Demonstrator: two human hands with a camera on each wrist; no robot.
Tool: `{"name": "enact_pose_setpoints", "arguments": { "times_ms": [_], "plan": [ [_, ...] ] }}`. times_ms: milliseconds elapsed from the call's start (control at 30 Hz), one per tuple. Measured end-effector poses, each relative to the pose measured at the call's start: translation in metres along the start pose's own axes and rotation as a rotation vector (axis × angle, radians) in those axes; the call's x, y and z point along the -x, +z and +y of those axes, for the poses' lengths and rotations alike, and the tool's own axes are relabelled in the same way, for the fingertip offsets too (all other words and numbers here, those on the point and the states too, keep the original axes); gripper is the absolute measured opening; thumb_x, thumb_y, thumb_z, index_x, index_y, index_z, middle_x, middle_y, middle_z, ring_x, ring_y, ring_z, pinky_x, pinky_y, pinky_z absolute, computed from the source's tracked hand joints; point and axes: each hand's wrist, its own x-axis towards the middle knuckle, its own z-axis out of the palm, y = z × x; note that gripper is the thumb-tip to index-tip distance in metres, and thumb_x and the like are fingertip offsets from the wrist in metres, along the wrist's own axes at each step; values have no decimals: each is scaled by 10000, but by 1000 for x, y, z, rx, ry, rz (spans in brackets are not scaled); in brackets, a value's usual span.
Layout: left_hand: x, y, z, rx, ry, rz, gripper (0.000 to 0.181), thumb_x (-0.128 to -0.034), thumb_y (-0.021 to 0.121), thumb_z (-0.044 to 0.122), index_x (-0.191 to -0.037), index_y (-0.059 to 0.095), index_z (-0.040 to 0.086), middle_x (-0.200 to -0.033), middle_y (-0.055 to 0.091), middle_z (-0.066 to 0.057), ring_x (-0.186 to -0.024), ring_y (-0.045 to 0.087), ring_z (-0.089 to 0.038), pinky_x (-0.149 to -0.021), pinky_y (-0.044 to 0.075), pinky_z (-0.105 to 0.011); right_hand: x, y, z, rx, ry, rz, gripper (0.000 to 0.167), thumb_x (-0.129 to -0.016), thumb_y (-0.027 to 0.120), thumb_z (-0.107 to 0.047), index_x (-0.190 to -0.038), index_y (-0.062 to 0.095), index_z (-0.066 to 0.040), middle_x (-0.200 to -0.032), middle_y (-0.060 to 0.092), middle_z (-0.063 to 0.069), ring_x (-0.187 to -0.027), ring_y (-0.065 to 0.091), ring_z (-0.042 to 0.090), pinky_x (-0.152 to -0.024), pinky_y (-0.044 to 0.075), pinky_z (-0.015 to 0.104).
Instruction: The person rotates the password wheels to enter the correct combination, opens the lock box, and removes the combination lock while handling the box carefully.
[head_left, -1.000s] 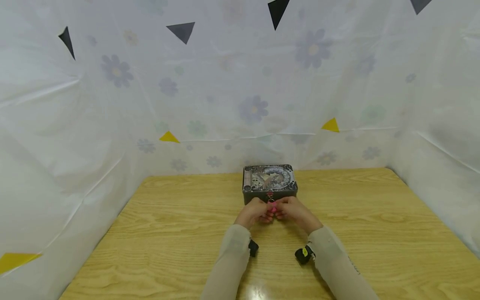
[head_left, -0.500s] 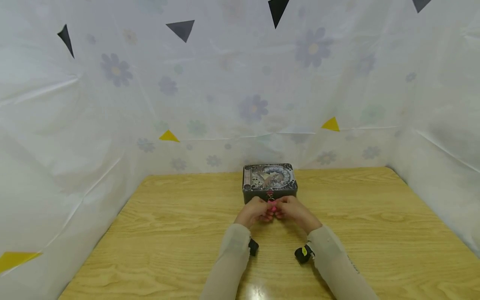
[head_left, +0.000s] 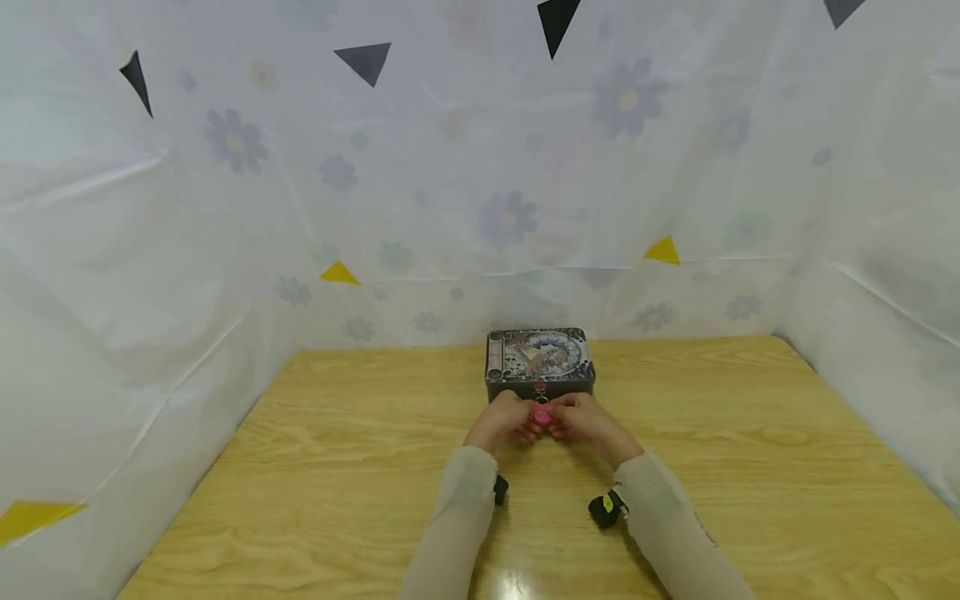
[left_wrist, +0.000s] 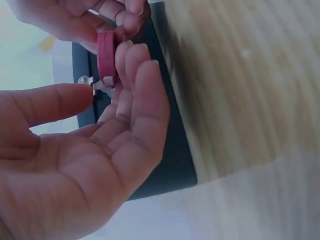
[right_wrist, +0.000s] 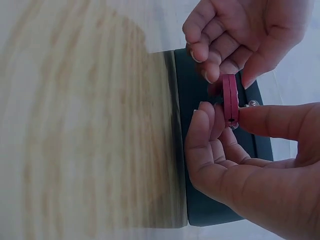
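A dark tin box (head_left: 538,357) with a patterned lid stands at the table's back edge, a red tab and metal ring on its front. Just before it, my right hand (head_left: 591,425) pinches a round pink piece (head_left: 542,413); in the right wrist view the thumb of that hand (right_wrist: 250,172) is on one face of the pink piece (right_wrist: 230,100) and fingers are behind it. My left hand (head_left: 502,419) is beside the piece. Seen from the left wrist, this hand (left_wrist: 85,155) has loosely bent fingers close to the pink piece (left_wrist: 106,57), its thumb apart from it.
The wooden table (head_left: 360,467) extends on both sides of the arms. Behind it hangs a pale flowered sheet (head_left: 450,183) with black, grey and yellow triangles, and pale sheeting also rises at the left and right. Black wrist devices are strapped below both hands.
My left hand has shifted slightly left and loosened from the pink piece, which now shows more fully and faces the head camera. The right hand and the box have stayed in place.
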Motion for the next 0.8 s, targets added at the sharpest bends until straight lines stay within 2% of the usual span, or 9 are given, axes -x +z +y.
{"name": "enact_pose_setpoints", "arguments": {
  "times_ms": [300, 467, 667, 800],
  "plan": [
    [5, -2, 4, -129, 97, 60, 202, -824, 484, -73, -838, 667, -156, -788, 687, -224, -576, 592, -192, -617, 555, -342, 2, -1, -2, -10, 9, 16, 323, -964, 466, -4, -1189, 489, 226, -812, 633, 65, -689, 606, 102, -675, 546, 268],
    [7, -6, 5, -271, 164, 88, 93, -783, 586, -62, -706, 636, -75, -653, 616, -109, -545, 513, -152, -508, 449, -249, 1, 1, -3, -22, 19, 34, 317, -966, 474, -4, -1198, 489, 212, -807, 628, 64, -694, 606, 104, -675, 544, 266],
    [11, -3, 5, -435, 246, 118, 421, -817, 705, 99, -496, 433, 117, -476, 401, 49, -453, 363, -103, -427, 288, -221, 4, 1, -6, -34, 20, 38, 314, -972, 470, -1, -1203, 493, 210, -823, 644, 85, -701, 607, 103, -685, 544, 274],
    [13, 4, 4, -526, 283, 189, 467, -792, 726, 108, -478, 382, 126, -453, 361, 45, -434, 344, -115, -412, 270, -245, 6, 1, -7, -25, 8, 44, 300, -961, 478, 7, -1176, 504, 214, -823, 647, 105, -702, 603, 102, -687, 546, 285]
  ]
}}
